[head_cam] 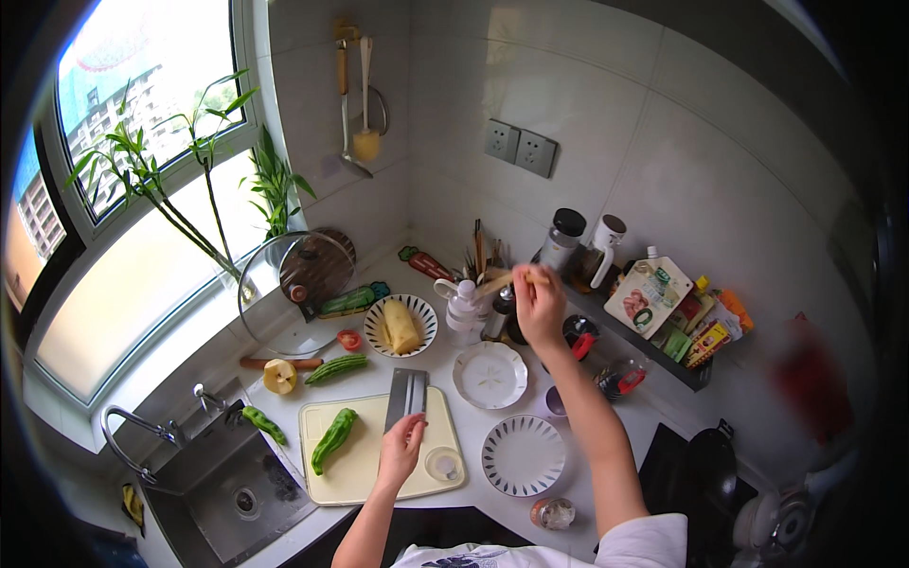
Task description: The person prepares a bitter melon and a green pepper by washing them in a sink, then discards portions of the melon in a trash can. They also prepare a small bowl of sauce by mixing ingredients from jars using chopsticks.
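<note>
My left hand [401, 451] grips the near end of a flat, grey rectangular tool, which looks like a cleaver [407, 394], over the far edge of a cream cutting board [369, 493]. A long green pepper [335, 440] lies on the board's left side. At its right corner is a small clear round dish or lid [445, 465]. Raised toward the back of the counter, my right hand [541, 309] is blurred, its fingers closed on a pale wooden object [496, 282], whose kind is unclear. Beneath that stand a white bottle [465, 312] and an upright bunch of utensils [480, 248].
To the left is a steel sink [206, 522] with a faucet [131, 419]. A scalloped plate [490, 376], a patterned plate [524, 456] and a glass jar [552, 513] stand right of the board. A glass lid [295, 295] leans near a peeled vegetable [400, 326]. A dark cooktop [657, 461] lies right.
</note>
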`<state>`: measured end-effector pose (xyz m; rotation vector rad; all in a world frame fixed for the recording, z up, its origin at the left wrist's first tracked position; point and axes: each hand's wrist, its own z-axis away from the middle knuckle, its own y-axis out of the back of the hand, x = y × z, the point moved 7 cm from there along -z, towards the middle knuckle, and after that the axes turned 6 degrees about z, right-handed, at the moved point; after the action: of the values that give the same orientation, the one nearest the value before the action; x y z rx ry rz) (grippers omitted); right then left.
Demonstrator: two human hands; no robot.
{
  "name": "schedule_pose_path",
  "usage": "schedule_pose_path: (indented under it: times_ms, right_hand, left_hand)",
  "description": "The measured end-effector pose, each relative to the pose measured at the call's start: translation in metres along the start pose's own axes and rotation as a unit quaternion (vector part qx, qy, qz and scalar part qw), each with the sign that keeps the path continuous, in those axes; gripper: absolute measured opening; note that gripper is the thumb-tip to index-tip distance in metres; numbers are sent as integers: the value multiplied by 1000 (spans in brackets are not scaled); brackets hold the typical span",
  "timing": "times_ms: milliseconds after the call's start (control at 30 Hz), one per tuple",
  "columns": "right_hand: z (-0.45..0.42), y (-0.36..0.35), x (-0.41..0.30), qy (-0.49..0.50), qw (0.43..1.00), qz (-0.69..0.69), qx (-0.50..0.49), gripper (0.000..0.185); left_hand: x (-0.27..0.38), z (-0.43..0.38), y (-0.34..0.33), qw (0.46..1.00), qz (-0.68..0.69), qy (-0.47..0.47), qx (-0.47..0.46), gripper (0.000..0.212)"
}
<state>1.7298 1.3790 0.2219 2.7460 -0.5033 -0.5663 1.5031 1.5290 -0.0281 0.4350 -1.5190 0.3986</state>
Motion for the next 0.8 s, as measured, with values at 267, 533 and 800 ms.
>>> schedule_pose_path:
  times_ms: [267, 533, 800]
  right_hand:
    - [138, 96, -25, -296, 913, -148, -236, 22]
    - [205, 178, -34, -393, 807, -295, -326, 41]
    - [221, 214, -50, -329, 866, -112, -360, 43]
  left_hand:
    - [142, 46, -113, 956, -85, -250, -129, 29]
    - [101, 106, -193, 894, 157, 22, -419, 37]
    - [91, 139, -217, 849, 107, 110, -506, 30]
